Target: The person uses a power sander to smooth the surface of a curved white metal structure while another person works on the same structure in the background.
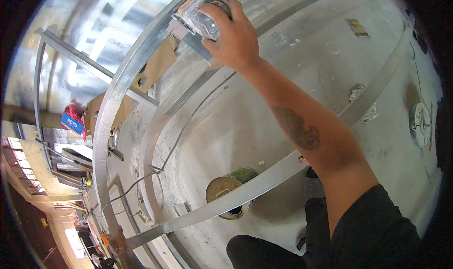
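Observation:
My right hand (236,35) is wrapped round a palm sander (198,15) with a clear, dusty-looking body and an orange edge. The sander's flat side rests against the curved metal frame (134,63) near the top of the view. At the lower left, my left hand (121,247) grips the same frame near its corner, partly in shadow. An orange thing (104,239) shows beside those fingers, too small to name.
Inside the frame, a round tin can (225,189) stands on the dusty floor (283,94). A thin cable (186,122) runs along it. Cardboard (158,66) and a blue box (72,123) lie beyond the frame at left. A round white object (421,125) is at far right.

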### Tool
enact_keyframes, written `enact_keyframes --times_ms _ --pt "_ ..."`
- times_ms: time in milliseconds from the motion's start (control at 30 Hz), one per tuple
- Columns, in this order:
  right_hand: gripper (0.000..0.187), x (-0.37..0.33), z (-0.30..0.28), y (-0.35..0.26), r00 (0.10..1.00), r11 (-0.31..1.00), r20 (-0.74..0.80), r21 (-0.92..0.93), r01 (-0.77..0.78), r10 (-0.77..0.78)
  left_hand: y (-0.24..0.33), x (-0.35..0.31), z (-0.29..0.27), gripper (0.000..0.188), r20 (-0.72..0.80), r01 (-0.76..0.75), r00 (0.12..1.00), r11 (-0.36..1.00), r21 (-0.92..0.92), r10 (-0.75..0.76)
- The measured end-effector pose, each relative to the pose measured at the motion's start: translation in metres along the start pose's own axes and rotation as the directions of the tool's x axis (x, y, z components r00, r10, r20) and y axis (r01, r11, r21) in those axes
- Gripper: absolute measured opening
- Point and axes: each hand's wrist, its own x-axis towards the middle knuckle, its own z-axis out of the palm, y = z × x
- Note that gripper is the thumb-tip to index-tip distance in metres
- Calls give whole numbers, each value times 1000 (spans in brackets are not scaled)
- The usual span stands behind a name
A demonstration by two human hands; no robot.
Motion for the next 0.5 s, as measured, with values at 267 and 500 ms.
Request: enact_keyframes --times_ms 267,500 --pt "71 2 2 -5 999 1000 33 20 -16 15 -44 11 -6 71 -63 -130 987 956 261 151" --pt "71 -6 -4 3 996 999 79 -40 -27 30 27 2 -17 72 171 145 968 966 214 -183"
